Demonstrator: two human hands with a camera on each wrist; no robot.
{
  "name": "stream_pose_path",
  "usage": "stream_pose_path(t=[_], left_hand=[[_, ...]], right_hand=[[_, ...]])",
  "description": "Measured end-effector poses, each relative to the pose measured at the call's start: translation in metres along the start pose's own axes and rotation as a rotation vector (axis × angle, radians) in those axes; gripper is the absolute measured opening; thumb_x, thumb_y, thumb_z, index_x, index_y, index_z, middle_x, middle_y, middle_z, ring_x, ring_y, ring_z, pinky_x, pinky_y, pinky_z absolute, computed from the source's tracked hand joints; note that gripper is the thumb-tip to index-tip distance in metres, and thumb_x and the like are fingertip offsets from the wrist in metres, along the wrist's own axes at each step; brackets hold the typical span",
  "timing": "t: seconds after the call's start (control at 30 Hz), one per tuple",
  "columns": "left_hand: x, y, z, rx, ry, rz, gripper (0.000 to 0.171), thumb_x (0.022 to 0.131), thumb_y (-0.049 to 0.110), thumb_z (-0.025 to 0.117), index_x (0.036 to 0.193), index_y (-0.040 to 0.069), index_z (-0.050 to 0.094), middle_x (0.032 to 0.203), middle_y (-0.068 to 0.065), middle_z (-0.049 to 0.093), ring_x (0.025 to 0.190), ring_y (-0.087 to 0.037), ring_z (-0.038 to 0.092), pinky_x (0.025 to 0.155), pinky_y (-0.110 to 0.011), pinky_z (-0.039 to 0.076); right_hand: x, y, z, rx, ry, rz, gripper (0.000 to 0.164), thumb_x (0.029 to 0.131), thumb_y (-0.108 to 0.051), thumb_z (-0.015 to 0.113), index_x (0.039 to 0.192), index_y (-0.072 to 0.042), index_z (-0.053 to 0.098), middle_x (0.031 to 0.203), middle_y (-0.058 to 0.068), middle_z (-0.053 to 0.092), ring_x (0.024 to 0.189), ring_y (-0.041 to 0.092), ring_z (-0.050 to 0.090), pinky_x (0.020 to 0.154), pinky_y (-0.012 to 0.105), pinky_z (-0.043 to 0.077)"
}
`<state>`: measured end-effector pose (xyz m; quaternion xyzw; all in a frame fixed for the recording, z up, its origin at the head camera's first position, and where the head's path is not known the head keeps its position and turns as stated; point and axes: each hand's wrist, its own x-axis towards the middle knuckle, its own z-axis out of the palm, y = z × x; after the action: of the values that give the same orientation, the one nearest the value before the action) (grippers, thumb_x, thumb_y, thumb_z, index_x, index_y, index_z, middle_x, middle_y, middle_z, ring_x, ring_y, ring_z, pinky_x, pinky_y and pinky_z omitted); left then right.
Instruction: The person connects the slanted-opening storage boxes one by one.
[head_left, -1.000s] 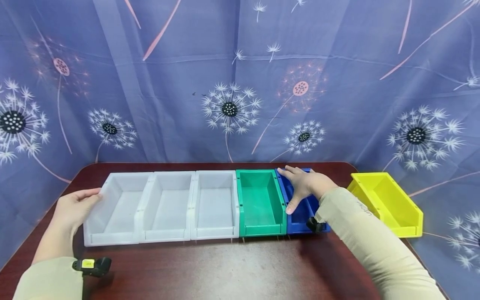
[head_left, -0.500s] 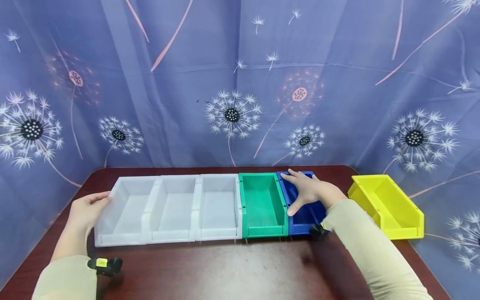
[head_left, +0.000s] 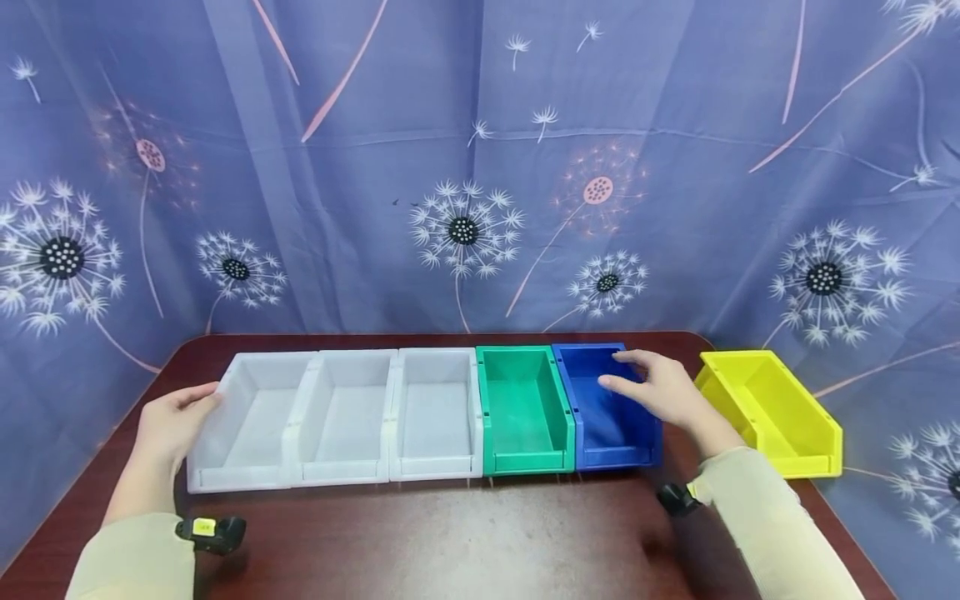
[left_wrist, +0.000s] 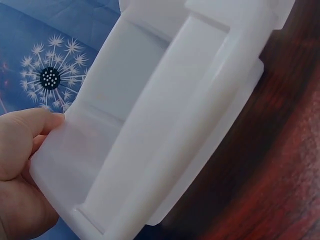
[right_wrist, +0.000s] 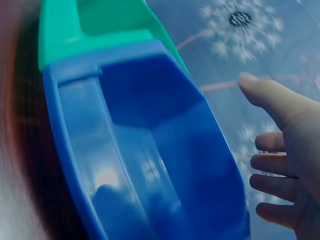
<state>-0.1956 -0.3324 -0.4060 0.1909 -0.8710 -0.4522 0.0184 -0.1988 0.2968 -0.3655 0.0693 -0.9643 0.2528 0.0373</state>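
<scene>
Three white plastic storage bins stand side by side in a row, with a green bin (head_left: 522, 463) and a blue bin (head_left: 611, 458) continuing it to the right. At the row's left end, my left hand (head_left: 171, 421) holds the side edge of the leftmost white bin (head_left: 240, 477). In the left wrist view its fingers (left_wrist: 54, 120) lie against that bin's wall, partly hidden behind it. My right hand (head_left: 666, 390) is at the blue bin's right side, thumb and fingers apart. The right wrist view shows it beside the blue bin, holding nothing.
A yellow bin (head_left: 813, 465) stands apart at the table's right edge, behind my right forearm. The dark red wooden table (head_left: 450, 542) extends in front of the row. A blue curtain (head_left: 360, 208) with dandelion prints hangs behind and at both sides.
My right hand has left its spread position over the blue bin and moved right and toward me, uncovering the bin's inside. The left hand stays at the leftmost white bin; the view shifted slightly.
</scene>
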Motion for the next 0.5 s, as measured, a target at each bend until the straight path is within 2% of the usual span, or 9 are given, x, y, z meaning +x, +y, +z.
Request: stream_pose_path(t=[0.13,0.33,0.5], left_hand=[[-0.002,0.002,0.004,-0.008,0.014,-0.011,0.055,0.096,0.036,0.047,0.138,0.000,0.045,0.141,-0.027,0.042,0.122,-0.039,0.045,0.089,-0.048,0.044],[-0.006,0.004,0.005,-0.005,0.033,-0.017,0.053,0.097,0.034,0.045,0.139,0.001,0.045,0.142,-0.027,0.042,0.126,-0.041,0.042,0.096,-0.053,0.041],[-0.005,0.006,0.004,0.030,0.053,0.002,0.053,0.097,0.034,0.045,0.137,0.001,0.046,0.139,-0.026,0.045,0.124,-0.039,0.045,0.093,-0.050,0.043]], right_hand=[[-0.013,0.023,-0.012,0.005,0.115,0.048,0.062,0.088,-0.052,0.058,0.125,-0.002,0.058,0.122,0.023,0.061,0.105,0.039,0.058,0.087,0.054,0.048],[-0.040,0.061,-0.039,0.024,0.194,0.147,0.064,0.093,-0.047,0.052,0.129,0.006,0.052,0.126,0.032,0.054,0.107,0.048,0.053,0.085,0.060,0.045],[-0.062,0.099,-0.056,-0.108,0.285,0.213,0.061,0.095,-0.041,0.049,0.129,0.009,0.049,0.126,0.039,0.048,0.107,0.055,0.047,0.083,0.063,0.038]])
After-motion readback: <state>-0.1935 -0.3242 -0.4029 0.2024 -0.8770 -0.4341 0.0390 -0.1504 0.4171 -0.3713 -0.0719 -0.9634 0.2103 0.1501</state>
